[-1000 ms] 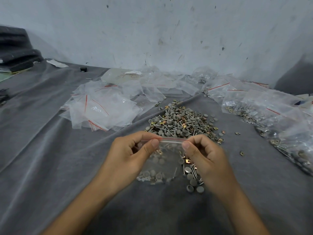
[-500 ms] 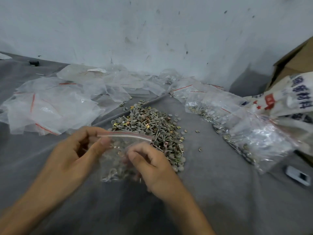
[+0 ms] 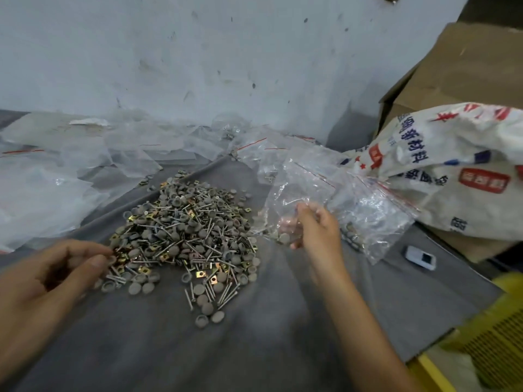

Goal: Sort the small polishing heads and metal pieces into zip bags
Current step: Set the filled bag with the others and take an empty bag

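Moves filled bag (image 3: 283, 213) right to join packed bags (image 3: 370, 210), pinched in right hand (image 3: 317, 230); returns left hand (image 3: 56, 267) to pile (image 3: 186, 230), grip unclear.

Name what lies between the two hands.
The loose pile of polishing heads and metal pieces, in the head view; the right hand holds a zip bag.

Two hands (image 3: 52, 271) (image 3: 318, 229), one pile (image 3: 186, 233), one held bag (image 3: 273, 219).

Soft, even, dim light; motion blur, wide-angle bending at edges.
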`<state>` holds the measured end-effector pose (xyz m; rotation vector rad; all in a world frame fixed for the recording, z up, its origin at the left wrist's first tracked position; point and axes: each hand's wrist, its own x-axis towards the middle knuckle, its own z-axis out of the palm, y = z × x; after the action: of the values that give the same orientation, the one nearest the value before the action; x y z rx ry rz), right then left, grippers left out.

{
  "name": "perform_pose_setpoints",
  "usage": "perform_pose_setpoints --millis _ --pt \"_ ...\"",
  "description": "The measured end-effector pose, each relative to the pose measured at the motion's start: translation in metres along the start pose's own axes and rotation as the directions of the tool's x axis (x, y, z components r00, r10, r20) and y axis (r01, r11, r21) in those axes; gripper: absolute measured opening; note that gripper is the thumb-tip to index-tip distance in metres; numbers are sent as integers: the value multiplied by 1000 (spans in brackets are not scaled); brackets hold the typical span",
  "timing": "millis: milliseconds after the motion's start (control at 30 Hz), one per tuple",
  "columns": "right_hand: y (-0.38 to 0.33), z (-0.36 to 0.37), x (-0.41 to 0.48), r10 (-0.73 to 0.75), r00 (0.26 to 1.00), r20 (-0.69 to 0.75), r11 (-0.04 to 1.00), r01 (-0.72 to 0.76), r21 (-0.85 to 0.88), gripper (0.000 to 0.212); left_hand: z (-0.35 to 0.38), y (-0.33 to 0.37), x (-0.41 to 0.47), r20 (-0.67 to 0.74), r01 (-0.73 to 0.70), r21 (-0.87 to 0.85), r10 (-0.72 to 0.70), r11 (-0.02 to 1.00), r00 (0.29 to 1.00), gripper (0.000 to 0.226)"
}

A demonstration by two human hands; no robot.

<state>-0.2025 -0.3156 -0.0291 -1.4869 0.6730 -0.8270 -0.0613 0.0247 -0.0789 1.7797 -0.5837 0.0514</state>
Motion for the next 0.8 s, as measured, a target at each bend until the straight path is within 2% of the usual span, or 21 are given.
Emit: perform_pose_setpoints --millis 133,200,267,300,367,467,533,600,700,733,800 --pt "15 -48 59 98 967 -233 995 -100 3 10 -1 6 -1 7 4 9 -4 1000 1000 53" --pt "22 -76 85 214 899 -382 976 -183 116 9 -1 9 -3 0 -12 4 12 1000 1000 47" --pt "27 -94 99 307 805 -508 948 -212 237 25 0 11 -3 -14 -29 -3 29 1000 999 40" --pt "30 -98 102 311 778 -546 948 -215 234 38 1 12 -2 -16 -35 2 35 999 999 37" --pt "33 -95 99 255 781 -571 966 -236 108 56 3 12 -2 -11 -38 32 38 999 999 30" --pt "32 -79 80 186 798 -573 972 -233 -9 66 2 11 -2 25 -37 100 35 994 999 36" --pt "28 -63 61 136 791 -597 980 -195 -35 64 3 9 -2 51 -19 110 14 994 999 37" --pt "23 -39 40 87 856 -509 993 -116 -25 51 3 11 -3 89 -15 158 1 987 996 28" --pt "11 15 2 30 979 -200 996 -45 -73 19 3 16 -6 110 -44 240 18 970 994 13" --pt "6 32 -12 18 997 -70 996 -24 -88 15 3 19 -7 100 -33 263 7 964 995 10" --pt "-1 66 -41 14 983 186 998 -2 -62 17 -2 21 -9 67 -18 350 -6 936 998 10"
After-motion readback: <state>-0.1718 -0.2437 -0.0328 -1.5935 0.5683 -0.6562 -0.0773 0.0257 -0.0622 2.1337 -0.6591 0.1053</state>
